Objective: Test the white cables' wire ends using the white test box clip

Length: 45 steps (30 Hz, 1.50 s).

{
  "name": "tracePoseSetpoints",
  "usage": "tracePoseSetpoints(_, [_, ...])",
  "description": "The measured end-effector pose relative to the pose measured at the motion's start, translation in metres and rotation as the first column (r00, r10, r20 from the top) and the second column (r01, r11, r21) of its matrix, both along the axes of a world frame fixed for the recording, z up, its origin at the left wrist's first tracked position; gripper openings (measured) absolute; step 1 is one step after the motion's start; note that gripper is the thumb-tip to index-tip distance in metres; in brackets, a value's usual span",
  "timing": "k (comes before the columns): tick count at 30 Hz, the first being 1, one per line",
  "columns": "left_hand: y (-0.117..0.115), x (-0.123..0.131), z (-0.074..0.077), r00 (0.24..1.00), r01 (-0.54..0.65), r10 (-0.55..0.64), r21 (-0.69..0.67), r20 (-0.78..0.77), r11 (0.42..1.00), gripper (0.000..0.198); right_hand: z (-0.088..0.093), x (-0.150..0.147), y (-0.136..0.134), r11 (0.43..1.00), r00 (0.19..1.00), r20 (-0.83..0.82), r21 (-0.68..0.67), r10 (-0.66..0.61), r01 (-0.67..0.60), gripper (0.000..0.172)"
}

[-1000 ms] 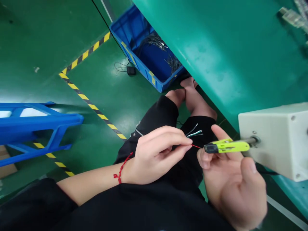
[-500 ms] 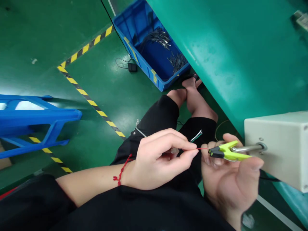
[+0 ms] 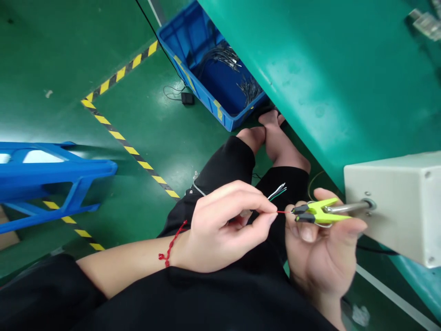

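My left hand (image 3: 227, 225) pinches a thin red wire (image 3: 283, 212) between thumb and forefinger. From behind its fingers stick out white, black and green wires (image 3: 278, 191) with splayed ends. The red wire runs to the black jaw tips of a yellow-green spring clip (image 3: 320, 212). That clip sits on the end of a metal shaft (image 3: 347, 208) coming out of a pale grey box (image 3: 386, 202). My right hand (image 3: 315, 257), palm up, has its thumb against one clip handle and a finger at the other. A small gap shows between the jaws.
A teal table surface (image 3: 292, 69) stretches across the upper right, with a connector (image 3: 427, 24) on it. Beneath its edge stands a blue bin (image 3: 206, 99) holding bundles of dark cables. A black adapter (image 3: 187, 98) lies on the floor. At left is a blue plastic stool (image 3: 86, 170).
My right thumb and finger have closed on the clip handles, and the jaws have parted slightly. My left hand still pinches the red wire. The whole view has shifted a little.
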State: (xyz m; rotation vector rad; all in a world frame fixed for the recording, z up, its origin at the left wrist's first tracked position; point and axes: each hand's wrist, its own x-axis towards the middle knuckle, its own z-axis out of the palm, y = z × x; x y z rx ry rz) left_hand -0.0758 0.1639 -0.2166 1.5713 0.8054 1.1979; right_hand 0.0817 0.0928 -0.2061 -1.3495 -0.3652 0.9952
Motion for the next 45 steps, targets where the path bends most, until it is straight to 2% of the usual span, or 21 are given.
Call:
tracePoseSetpoints(2, [0.000, 0.000, 0.000, 1.000, 0.002, -0.002, 0.016, -0.007, 1.000, 0.015, -0.001, 0.001, -0.002, 0.999, 0.999, 0.038, -0.028, 0.021, -0.020, 0.042])
tracePoseSetpoints(5, [0.001, 0.000, 0.001, 1.000, 0.010, -0.009, 0.038, -0.010, 0.999, 0.017, -0.002, 0.000, -0.003, 0.996, 0.994, 0.099, -0.082, 0.045, -0.037, 0.050])
tracePoseSetpoints(7, [0.001, 0.000, 0.002, 1.000, 0.008, -0.007, 0.040, -0.018, 0.999, 0.016, -0.003, 0.000, -0.003, 0.996, 0.992, 0.117, -0.086, 0.040, -0.030, 0.048])
tracePoseSetpoints(9, [0.001, 0.000, 0.002, 1.000, 0.007, -0.006, 0.040, -0.028, 0.999, 0.016, -0.003, -0.001, -0.002, 0.997, 0.993, 0.111, -0.077, 0.033, -0.025, 0.044])
tracePoseSetpoints(20, [0.002, 0.001, 0.003, 0.999, 0.015, -0.014, 0.051, -0.032, 0.999, 0.017, -0.005, 0.000, -0.002, 1.000, 0.998, 0.065, -0.018, 0.023, -0.022, 0.045])
tracePoseSetpoints(24, [0.002, 0.002, 0.002, 1.000, 0.020, -0.019, 0.051, -0.022, 0.998, 0.016, -0.004, -0.001, 0.000, 0.999, 0.999, 0.038, 0.050, 0.012, -0.014, 0.034])
tracePoseSetpoints(29, [0.002, 0.005, 0.002, 1.000, 0.015, -0.014, 0.049, -0.021, 0.999, 0.016, -0.003, -0.001, 0.005, 0.995, 0.999, 0.031, 0.099, 0.015, -0.018, 0.037])
tracePoseSetpoints(39, [0.002, 0.008, 0.007, 0.999, 0.013, -0.011, 0.042, -0.038, 0.999, 0.013, -0.004, 0.001, 0.003, 0.995, 0.998, 0.014, 0.078, 0.067, -0.068, 0.044])
tracePoseSetpoints(45, [0.003, 0.010, 0.008, 1.000, 0.004, -0.003, 0.052, -0.029, 0.999, 0.014, -0.004, 0.003, 0.002, 0.994, 0.997, 0.013, 0.078, 0.076, -0.077, 0.043])
